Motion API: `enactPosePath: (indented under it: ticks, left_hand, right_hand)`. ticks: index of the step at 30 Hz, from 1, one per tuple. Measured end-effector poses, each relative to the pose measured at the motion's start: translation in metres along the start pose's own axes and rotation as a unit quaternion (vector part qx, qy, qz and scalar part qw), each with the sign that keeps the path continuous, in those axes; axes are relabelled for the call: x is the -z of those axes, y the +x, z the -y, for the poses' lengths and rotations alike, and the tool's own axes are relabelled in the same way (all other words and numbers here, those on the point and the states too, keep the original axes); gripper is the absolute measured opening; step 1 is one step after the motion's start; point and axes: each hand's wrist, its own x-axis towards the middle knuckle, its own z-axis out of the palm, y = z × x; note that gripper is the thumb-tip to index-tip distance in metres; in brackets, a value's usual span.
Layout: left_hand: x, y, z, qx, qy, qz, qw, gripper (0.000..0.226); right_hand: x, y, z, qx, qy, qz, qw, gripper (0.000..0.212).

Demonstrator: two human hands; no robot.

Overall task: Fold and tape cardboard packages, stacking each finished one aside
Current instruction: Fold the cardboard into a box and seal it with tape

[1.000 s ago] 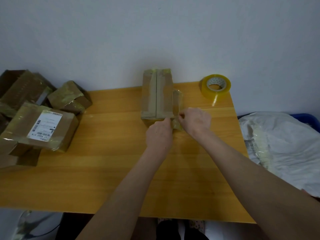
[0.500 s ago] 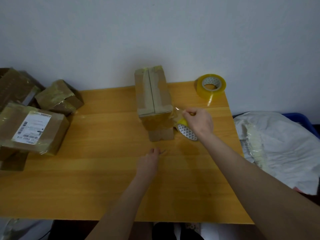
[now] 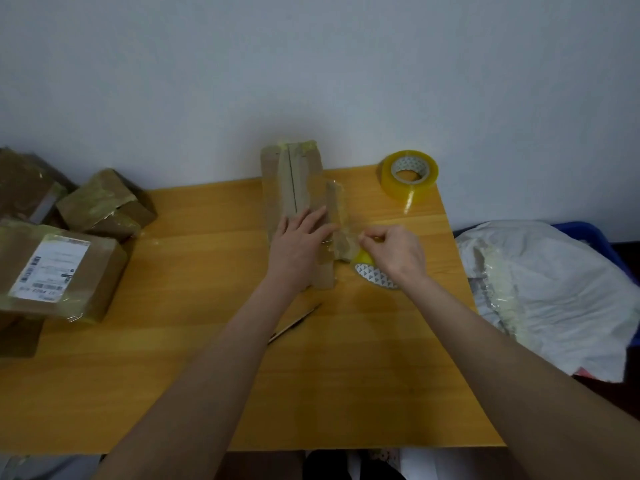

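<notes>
A long brown cardboard box (image 3: 294,181) lies on the wooden table (image 3: 194,341), its far end near the wall, with tape along its top. My left hand (image 3: 301,244) lies flat on the near end of the box, fingers straight, pressing it down. Just right of the box, my right hand (image 3: 394,252) pinches a strip of clear tape that runs to the box's right side. A roll of tape (image 3: 372,271) with a patterned core sits under that hand, partly hidden by it.
A second yellowish tape roll (image 3: 408,173) stands at the table's far right corner. Several taped packages (image 3: 59,268) are piled at the left edge. A thin knife or cutter (image 3: 294,322) lies by my left forearm. Crumpled white bags (image 3: 554,292) fill a blue bin at right.
My left hand has gone from the bare table up onto the near end of the box and now presses it. My right hand still pinches the tape beside the box.
</notes>
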Motion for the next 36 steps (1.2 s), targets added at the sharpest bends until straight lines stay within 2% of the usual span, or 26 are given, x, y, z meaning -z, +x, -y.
enactPosePath:
  ticks: [5,8,11,14,16,19,20,23,26,28,33,36]
  left_hand:
    - [-0.007,-0.003,0.005,-0.026,-0.02,-0.031,0.999,0.045]
    - [-0.009,-0.004,0.004,-0.029,-0.027,-0.042,0.998,0.045]
    - [-0.004,-0.005,0.012,0.029,-0.077,-0.06,0.995,0.049]
    - [0.003,-0.006,0.018,0.046,-0.085,-0.074,0.993,0.054]
    - [0.008,-0.011,0.006,0.044,-0.1,-0.127,0.986,0.05]
    - [0.018,-0.029,-0.028,0.054,-0.183,-0.245,0.951,0.036]
    - [0.02,-0.036,-0.039,0.047,-0.211,-0.251,0.944,0.029]
    - [0.021,-0.043,-0.065,0.078,-0.283,-0.16,0.942,0.024]
    - [0.025,-0.038,-0.072,0.171,-0.418,-0.097,0.887,0.026]
    - [0.029,-0.035,-0.074,0.185,-0.435,-0.096,0.876,0.022]
    - [0.029,-0.041,-0.08,0.158,-0.433,-0.113,0.88,0.02]
    - [0.03,-0.046,-0.088,0.143,-0.417,-0.115,0.89,0.009]
  right_hand:
    - [0.0,-0.007,-0.001,0.0,-0.04,0.039,0.998,0.025]
    - [0.003,-0.01,-0.001,-0.004,0.04,0.065,0.997,0.02]
    - [0.01,-0.017,-0.009,-0.019,0.154,0.093,0.984,0.014]
    - [0.012,-0.029,-0.016,-0.033,0.249,0.068,0.966,0.011]
    - [0.01,-0.033,-0.017,-0.032,0.287,0.041,0.957,0.005]
    - [0.009,-0.041,-0.01,-0.027,0.3,0.025,0.953,0.01]
    - [0.009,-0.044,-0.01,-0.024,0.295,0.02,0.955,0.013]
    - [0.012,-0.054,-0.007,0.0,0.277,0.014,0.961,0.02]
    - [0.013,-0.062,-0.01,0.03,0.25,0.019,0.968,0.022]
    - [0.015,-0.067,-0.012,0.046,0.208,0.037,0.976,0.024]
    - [0.019,-0.07,-0.016,0.043,0.143,0.04,0.988,0.05]
    - [0.018,-0.07,-0.02,0.053,0.127,0.032,0.99,0.048]
